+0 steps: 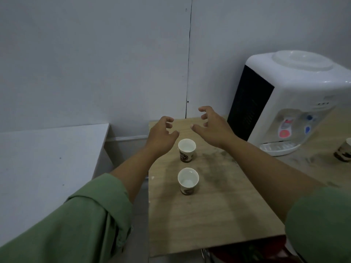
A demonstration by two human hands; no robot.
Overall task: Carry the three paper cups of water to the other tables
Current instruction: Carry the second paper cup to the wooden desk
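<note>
Pale grey wall panels fill the upper half of the frame, split by a dark vertical seam just right of centre. At the left edge, a white table [47, 158] is seen, set apart by a narrow gap from a wooden table [218, 215] that takes up the lower centre and runs to the right edge, its top smudged with dark marks.

Two green sleeves [72, 230] enter from the bottom corners. The left hand [161, 135] is held above the wooden table's far left corner, its fingers curled and spread apart, nothing gripped. Just below and right of its thumb stands the far paper cup [187, 151], upright, not touched. Lower in the frame, between the two forearms, the near paper cup [188, 181] is stood upright, well clear of both hands. The right hand [212, 128] is raised right of centre, fingers likewise apart and bent, empty; the far cup lies below and left of its thumb.

In the upper right, a white water dispenser [296, 99] with a black side panel is placed on the wooden table. At the right edge, a third paper cup [344, 151] is partly cut off.
</note>
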